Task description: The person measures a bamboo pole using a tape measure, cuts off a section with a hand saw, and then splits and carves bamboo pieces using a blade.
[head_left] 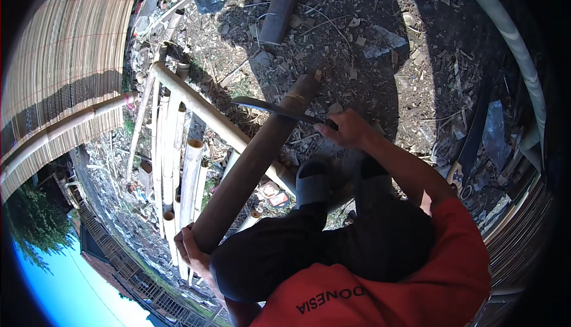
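Your right hand [347, 129] is closed around the handle of a knife [262, 104], while your left hand [193, 257] is curled around the near end of a brown bamboo pole [241, 178]; how far its fingers wrap underneath, you cannot tell from here. The pole lies between your hands, its long axis slanting from your left hand, beside your left knee, up and away to the right. Its far end is just beyond the knife, so your right hand is the nearer one to that end, just off the pole's right side. The blade points left and lies crosswise over the pole, close to the far end; whether its edge is touching the surface is unclear. Beneath, a pale pole [199, 101] crosses under the brown one. Farther out, cut poles [190, 175] stand to the left, and a dark log [282, 12] lies ahead on chip-strewn ground [339, 47].
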`<state>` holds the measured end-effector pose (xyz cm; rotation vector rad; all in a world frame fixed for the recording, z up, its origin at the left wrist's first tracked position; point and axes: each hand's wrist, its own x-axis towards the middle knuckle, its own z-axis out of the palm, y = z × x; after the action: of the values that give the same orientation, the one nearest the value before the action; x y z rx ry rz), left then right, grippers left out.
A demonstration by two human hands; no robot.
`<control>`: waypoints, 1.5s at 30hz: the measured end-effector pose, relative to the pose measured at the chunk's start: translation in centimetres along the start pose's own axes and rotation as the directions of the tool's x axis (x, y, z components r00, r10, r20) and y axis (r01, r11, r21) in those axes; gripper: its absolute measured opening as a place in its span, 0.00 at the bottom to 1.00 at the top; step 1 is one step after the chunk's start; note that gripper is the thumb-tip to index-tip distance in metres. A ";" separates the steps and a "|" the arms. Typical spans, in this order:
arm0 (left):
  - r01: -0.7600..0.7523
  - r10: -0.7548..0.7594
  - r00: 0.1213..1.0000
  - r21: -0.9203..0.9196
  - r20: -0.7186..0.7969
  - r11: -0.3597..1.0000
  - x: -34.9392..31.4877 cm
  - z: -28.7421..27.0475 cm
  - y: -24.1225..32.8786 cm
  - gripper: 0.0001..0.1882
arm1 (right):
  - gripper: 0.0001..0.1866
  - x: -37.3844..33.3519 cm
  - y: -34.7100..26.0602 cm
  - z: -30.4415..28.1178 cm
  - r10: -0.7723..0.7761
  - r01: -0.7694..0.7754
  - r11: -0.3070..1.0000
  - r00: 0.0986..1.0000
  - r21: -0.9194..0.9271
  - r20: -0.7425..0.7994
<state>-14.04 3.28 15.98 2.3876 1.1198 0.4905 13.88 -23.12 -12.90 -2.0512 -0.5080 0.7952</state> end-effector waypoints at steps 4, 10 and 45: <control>-0.305 0.299 0.952 0.178 0.062 0.935 -1.0 -0.1 0.3 0.29 | 0.36 1.2 -1.1 -0.9 0.049 -0.049 0.999 0.997 -0.005 -0.055; 0.516 -0.477 0.857 -0.344 0.196 0.785 -2.0 -1.8 5.9 0.34 | 0.35 -3.4 -6.4 1.1 -0.404 0.405 0.914 0.911 0.010 0.081; 0.083 -0.073 0.989 -0.077 0.125 0.994 -1.6 0.5 4.4 0.27 | 0.30 0.8 3.0 -2.4 0.046 -0.046 0.999 0.999 -0.016 -0.022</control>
<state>-12.07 -0.60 17.75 2.2615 1.1124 0.3520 16.25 -25.69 -14.69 -2.0912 -0.4582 0.7970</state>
